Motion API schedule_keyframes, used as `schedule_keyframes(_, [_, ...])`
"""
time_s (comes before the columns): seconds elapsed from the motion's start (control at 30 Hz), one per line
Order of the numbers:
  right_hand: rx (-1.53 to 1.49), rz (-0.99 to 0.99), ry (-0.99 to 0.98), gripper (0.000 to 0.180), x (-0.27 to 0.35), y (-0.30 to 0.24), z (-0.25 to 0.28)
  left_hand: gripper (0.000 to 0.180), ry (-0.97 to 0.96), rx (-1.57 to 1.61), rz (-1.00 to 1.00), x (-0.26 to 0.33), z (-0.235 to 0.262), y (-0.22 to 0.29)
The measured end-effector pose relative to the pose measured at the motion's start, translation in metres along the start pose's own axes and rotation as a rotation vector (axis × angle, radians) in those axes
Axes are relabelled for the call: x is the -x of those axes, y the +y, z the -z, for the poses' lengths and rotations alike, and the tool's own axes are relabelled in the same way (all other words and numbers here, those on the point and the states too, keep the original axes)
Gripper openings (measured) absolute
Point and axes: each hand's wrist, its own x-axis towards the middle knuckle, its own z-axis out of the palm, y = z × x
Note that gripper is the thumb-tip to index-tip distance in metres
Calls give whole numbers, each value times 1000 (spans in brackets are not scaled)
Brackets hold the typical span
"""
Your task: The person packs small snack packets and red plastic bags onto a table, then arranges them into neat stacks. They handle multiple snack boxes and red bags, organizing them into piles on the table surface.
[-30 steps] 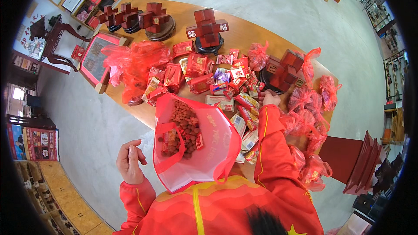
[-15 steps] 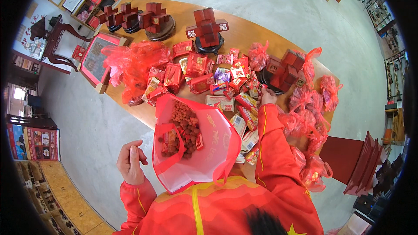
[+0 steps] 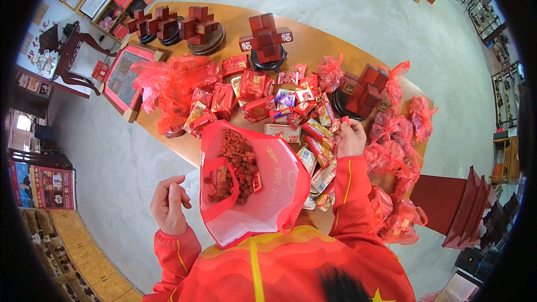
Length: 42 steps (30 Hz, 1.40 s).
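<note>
My right hand [image 3: 351, 138] is over the snack pile at the right, its thumb and fingers pinching a small red wrapped packet [image 3: 342, 121]. At the lower left my left hand [image 3: 169, 204] hangs beside the bag, fingers loosely curled and apart, with nothing in it. Between my hands a red carrier bag [image 3: 279, 190] with a white inside gapes upward against my front. Inside it lie brown nut-like pieces [image 3: 238, 154] and a few small red packets [image 3: 257, 180]. Long wrapped snack bars [image 3: 323, 178] lie beside my right wrist. Mixed sweets [image 3: 285, 98] are heaped farther back.
The brown table [image 3: 235, 17] bears dark red interlocked wooden blocks [image 3: 265, 36] on round stands. Knotted red plastic bags lie at the left [image 3: 179, 84] and right [image 3: 389, 128]. A framed panel [image 3: 120, 75] stands at the left end, a dark red pagoda-like model [image 3: 447, 204] at the right.
My right hand has drawn back slightly toward me and to the right, and the small red packet shows between its fingers. My left hand and the carrier bag have hardly moved.
</note>
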Motion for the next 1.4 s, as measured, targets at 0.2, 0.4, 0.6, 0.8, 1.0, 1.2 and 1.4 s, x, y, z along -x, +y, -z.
schedule_keyframes(0.2, [278,286,-227,26,104,-68,-84,24,-308,-399,-389,-30,-39,58])
schedule_keyframes(0.4, [347,444,-359,27,182,-94,-136,26,-465,-371,-629,-46,-95,81])
schedule_keyframes(0.6, [204,337,-390,25,205,-92,-151,19,-520,79,-323,-33,-95,63])
schedule_keyframes(0.8, [34,81,-383,20,203,-87,-155,16,-602,282,41,-31,-85,45])
schedule_keyframes(1.0, [19,17,-369,19,207,-83,-156,14,-594,249,-19,-29,-77,39])
schedule_keyframes(1.2, [54,25,-361,19,215,-83,-161,13,-601,303,-15,-28,-74,29])
schedule_keyframes(1.4, [120,71,-373,19,216,-80,-166,12,-628,352,23,-30,-67,28])
